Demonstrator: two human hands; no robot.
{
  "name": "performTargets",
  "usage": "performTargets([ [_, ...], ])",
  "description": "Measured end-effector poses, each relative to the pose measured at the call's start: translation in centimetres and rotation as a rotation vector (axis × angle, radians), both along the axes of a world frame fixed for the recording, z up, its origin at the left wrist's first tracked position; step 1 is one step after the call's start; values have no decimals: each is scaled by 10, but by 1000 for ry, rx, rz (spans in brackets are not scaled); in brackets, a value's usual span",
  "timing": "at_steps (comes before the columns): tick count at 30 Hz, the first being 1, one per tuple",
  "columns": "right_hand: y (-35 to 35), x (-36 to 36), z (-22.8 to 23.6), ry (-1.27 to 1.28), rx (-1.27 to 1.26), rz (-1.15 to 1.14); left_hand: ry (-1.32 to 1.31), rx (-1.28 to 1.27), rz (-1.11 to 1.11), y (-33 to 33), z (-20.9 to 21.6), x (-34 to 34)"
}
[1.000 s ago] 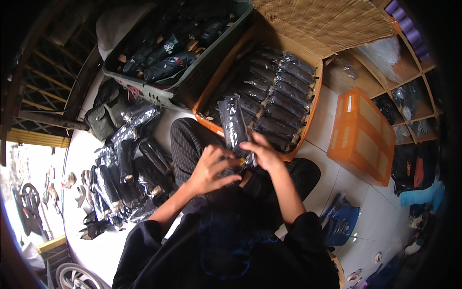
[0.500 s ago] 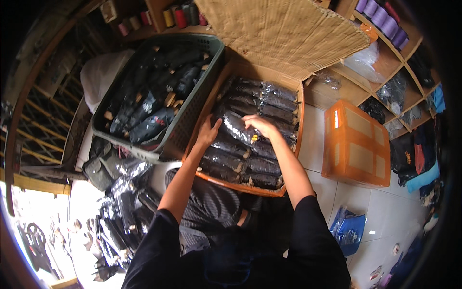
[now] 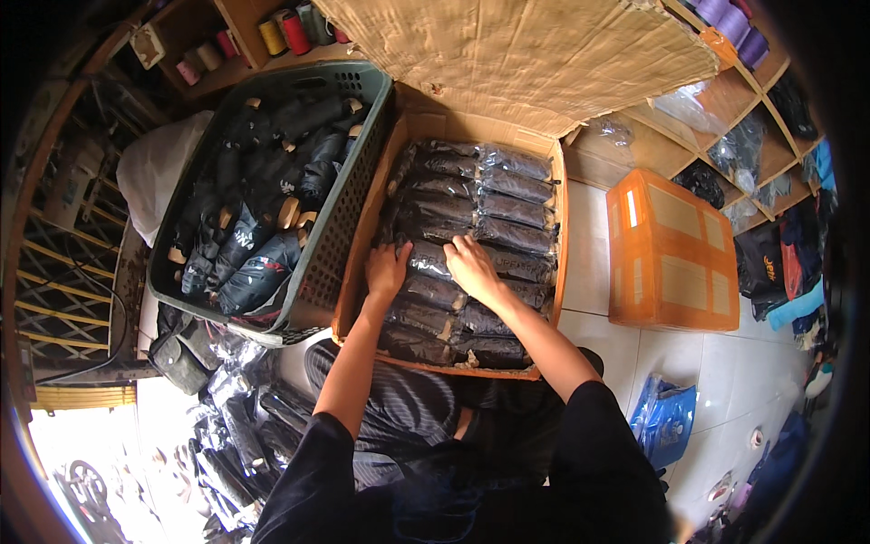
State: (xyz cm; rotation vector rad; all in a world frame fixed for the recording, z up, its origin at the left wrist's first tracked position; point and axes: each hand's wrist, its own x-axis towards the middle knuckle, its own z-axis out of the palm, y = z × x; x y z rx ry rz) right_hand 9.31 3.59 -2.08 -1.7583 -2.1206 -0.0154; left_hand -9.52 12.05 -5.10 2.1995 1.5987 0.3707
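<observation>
An open cardboard carton [image 3: 559, 299] sits before me, packed with two columns of black folded umbrellas [image 3: 514, 207] in clear plastic sleeves. One wrapped umbrella [image 3: 428, 264] lies in the left column, level with its neighbours. My left hand [image 3: 387, 270] is at its left end, beside the carton's wall, with the fingers bent down around that end. At its other end, near the seam between the columns, my right hand [image 3: 472, 269] has its fingers curled against the plastic. The undersides of both hands' fingertips are hidden.
Left of the carton stands a dark green basket [image 3: 317, 281] of black umbrellas with wooden handles. An orange-taped box [image 3: 672, 251] and a blue plastic bag [image 3: 664, 419] rest on the tiled floor at right. The raised carton flap [image 3: 517, 59] leans toward shelves with thread spools [image 3: 295, 33].
The wrapped umbrella, slanted and raised before, now lies flat in the left column. My right hand has moved down and left onto its end. The view has shifted slightly.
</observation>
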Motion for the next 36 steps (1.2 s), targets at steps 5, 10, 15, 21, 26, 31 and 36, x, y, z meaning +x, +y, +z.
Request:
performTargets([
  [5, -23, -12, 15, 191, -25, -160, 26, 267, -123, -35, 28, 19],
  [10, -46, -27, -12, 135, -148, -221, 168, 294, -460, -49, 26, 23],
  [15, -41, -18, -19, 111, -187, -173, 165, 274, -440, -53, 21, 24],
  [21, -43, -26, 9, 77, -77, -165, -116, 142, -402, -62, 48, -1],
  [26, -58, -34, 1, 39, -118, -181, -516, 115, -397, -152, 130, -65],
  [31, -62, -46, 0, 38, -74, -130, -461, 228, -136, -248, 130, -163],
  [36, -106, -92, 44, 309, -159, 54, -148, 316, 260, -323, 71, -261],
])
